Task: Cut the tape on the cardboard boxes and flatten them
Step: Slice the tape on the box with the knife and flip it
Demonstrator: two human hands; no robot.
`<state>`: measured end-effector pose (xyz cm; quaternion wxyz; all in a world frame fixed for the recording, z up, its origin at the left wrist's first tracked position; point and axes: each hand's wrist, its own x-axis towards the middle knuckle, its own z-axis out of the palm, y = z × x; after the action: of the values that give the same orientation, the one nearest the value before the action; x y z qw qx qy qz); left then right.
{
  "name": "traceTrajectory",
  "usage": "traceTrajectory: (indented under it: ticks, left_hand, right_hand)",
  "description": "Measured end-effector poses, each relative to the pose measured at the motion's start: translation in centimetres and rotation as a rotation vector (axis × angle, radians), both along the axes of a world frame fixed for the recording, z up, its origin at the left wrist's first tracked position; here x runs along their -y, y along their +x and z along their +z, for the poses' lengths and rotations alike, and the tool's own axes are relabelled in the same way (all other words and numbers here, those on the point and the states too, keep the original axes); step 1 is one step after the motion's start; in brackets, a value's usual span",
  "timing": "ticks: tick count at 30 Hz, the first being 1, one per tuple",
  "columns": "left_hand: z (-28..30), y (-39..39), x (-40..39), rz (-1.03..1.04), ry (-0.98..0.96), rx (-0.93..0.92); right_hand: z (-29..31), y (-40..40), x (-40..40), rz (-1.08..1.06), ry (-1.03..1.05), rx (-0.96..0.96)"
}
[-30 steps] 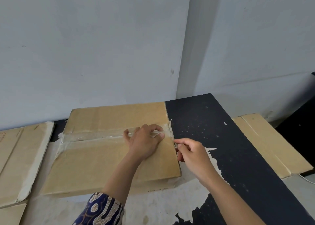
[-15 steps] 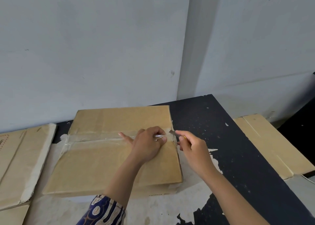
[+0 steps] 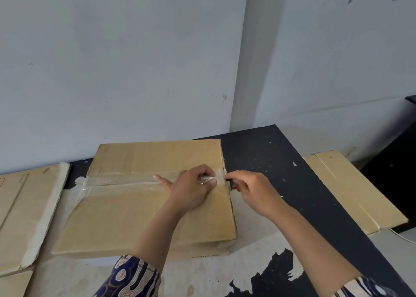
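A low brown cardboard box (image 3: 126, 215) lies on the black table (image 3: 281, 168), its top seam covered by a strip of clear tape (image 3: 117, 181). My left hand (image 3: 192, 190) rests on the box near its right edge and pinches a crumpled end of the tape between thumb and fingers. My right hand (image 3: 249, 190) is just off the box's right edge, fingers curled round a small dark cutter (image 3: 229, 181) whose tip sits at the tape's end.
A flattened cardboard box (image 3: 27, 213) lies at the left of the table. Another flattened box (image 3: 358, 191) lies lower down at the right, beyond the table edge. A grey wall stands close behind. The table's near part is worn and pale.
My left hand has shifted right along the seam and now pinches the tape's crumpled end. My right hand has brought the cutter up to the box's right edge.
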<state>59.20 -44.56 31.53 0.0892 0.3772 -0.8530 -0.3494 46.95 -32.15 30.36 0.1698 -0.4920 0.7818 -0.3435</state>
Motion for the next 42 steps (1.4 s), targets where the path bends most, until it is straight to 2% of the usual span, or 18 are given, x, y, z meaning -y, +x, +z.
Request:
traceTrajectory:
  ticks: [4, 8, 10, 14, 20, 23, 33, 37, 42]
  left_hand:
    - [0.3, -0.1, 0.2, -0.012, -0.045, 0.036]
    - [-0.3, -0.3, -0.3, 0.033, -0.119, 0.021]
    - [-0.5, -0.3, -0.6, 0.057, -0.177, 0.013]
    - [-0.2, -0.5, -0.2, -0.021, -0.324, 0.194]
    - [0.2, -1.5, 2.8, -0.102, -0.179, 0.437]
    - [-0.1, -1.6, 3.2, -0.129, -0.159, 0.458]
    - [-1.2, -0.8, 2.4, -0.121, -0.329, 0.453]
    - [-1.7, -0.6, 1.6, -0.114, -0.478, 0.468]
    - [-2.0, -0.7, 1.4, -0.111, -0.515, 0.488]
  right_hand:
    - [-1.2, 0.7, -0.9, -0.088, -0.085, 0.079]
    - [-1.6, 2.3, -1.6, -0.313, -0.213, 0.513]
    - [-1.2, 2.4, -1.2, -0.430, -0.277, 0.584]
    - [-0.8, 2.7, 0.2, -0.520, -0.280, 0.540]
    - [-1.2, 3.7, 1.2, -0.559, -0.204, 0.410]
    - [-1.2, 3.7, 1.1, -0.560, -0.204, 0.403]
    - [-0.9, 4.2, 0.9, -0.589, -0.220, 0.413]
    - [-0.7, 4.4, 1.3, -0.603, -0.203, 0.363]
    - [-0.4, 4.4, 1.7, -0.598, -0.144, 0.300]
